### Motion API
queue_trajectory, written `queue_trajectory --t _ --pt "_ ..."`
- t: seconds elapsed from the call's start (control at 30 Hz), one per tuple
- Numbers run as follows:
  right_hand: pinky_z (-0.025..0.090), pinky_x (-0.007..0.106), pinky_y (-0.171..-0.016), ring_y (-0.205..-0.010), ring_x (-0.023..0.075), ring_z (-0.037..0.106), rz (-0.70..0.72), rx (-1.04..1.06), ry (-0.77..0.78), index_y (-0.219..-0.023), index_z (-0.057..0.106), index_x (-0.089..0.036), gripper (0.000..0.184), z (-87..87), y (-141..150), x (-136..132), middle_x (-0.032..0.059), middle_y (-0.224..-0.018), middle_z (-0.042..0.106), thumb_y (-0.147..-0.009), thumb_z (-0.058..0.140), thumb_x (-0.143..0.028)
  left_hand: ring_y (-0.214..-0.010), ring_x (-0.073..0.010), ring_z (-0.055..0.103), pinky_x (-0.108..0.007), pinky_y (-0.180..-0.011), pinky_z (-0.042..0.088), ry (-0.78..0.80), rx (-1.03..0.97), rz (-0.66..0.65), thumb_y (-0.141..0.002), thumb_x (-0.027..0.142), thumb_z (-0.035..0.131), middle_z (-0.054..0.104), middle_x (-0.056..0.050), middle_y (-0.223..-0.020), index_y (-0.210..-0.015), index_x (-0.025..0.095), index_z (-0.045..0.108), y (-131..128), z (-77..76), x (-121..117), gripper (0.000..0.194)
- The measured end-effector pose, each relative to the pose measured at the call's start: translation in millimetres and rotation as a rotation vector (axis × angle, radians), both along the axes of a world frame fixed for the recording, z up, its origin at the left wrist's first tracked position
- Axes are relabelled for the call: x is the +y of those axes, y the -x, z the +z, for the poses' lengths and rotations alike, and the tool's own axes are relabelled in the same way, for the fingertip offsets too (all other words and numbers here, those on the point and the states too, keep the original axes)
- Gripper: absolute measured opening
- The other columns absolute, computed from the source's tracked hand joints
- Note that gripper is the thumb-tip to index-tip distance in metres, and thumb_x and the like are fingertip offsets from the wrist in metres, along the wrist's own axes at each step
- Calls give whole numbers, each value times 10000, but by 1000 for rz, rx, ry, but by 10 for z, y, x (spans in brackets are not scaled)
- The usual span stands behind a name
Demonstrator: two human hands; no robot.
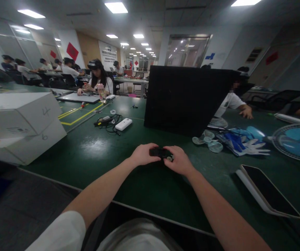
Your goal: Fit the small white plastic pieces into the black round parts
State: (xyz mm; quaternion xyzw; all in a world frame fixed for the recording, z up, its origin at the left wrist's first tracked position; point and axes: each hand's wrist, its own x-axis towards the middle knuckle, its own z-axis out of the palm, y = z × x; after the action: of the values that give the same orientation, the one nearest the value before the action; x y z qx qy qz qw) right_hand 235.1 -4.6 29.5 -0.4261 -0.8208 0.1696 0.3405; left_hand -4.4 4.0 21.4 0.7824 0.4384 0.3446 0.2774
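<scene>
Both my hands meet over the green table (113, 177), around a small black device (162, 152) whose kind I cannot make out. My left hand (144, 154) grips its left end, with the thumb on the near side and the fingers on the far side. Closed on the right end is my right hand (180, 161). Near its thumb shows a small pale round disc (169, 159), apparently part of the device. My fingers hide much of both ends.
A tall black panel (184, 99) stands ahead. White boxes (41, 125) are at left; a white power bank (124, 124) and cables (107, 120) lie ahead-left. Right are a loose fan blade (208, 140), gloves (240, 143), a fan (296, 141) and a phone (270, 191). People sit beyond.
</scene>
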Motion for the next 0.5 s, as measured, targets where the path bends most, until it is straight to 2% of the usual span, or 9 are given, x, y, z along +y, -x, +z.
queue_trajectory --t 0.07,0.17,0.3,0.4,0.5 --pt "347 556 -1116 -1072 341 641 -5 23 23 -1139 747 -299 427 13 -5 0 74 -1096 736 -714 784 -295 -888 -260 711 -381 -841 570 11 3 -3 -682 494 836 741 -87 -1115 -1283 267 684 5 -29 20 660" --pt "368 563 -1096 -1098 345 635 -11 44 43 -1164 743 -311 454 39 -26 4 74 -1131 732 -716 807 -341 -848 -237 708 -361 -828 567 19 5 11 -707 440 819 748 -68 -1050 -1257 276 692 12 -77 60 588" --pt "387 547 -1091 -1173 351 608 43 -48 25 -1218 726 -313 540 62 -122 52 76 -1208 714 -689 832 -318 -847 -238 704 -364 -841 558 10 -7 119 -739 361 783 747 -63 -1023 -1245 274 692 32 -128 122 521" --pt "387 513 -1103 -1127 333 633 69 -86 60 -1126 766 -316 468 18 -214 122 62 -1139 738 -667 818 -242 -872 -251 706 -368 -858 556 16 -26 188 -750 331 769 749 -69 -1026 -1238 267 692 57 -145 158 497" --pt "332 525 -1144 -1090 315 651 30 -178 108 -1058 778 -309 348 -58 -246 172 52 -1090 750 -713 772 -259 -931 -253 706 -354 -866 555 20 14 221 -770 335 751 746 -68 -1076 -1257 268 675 63 -146 167 497"
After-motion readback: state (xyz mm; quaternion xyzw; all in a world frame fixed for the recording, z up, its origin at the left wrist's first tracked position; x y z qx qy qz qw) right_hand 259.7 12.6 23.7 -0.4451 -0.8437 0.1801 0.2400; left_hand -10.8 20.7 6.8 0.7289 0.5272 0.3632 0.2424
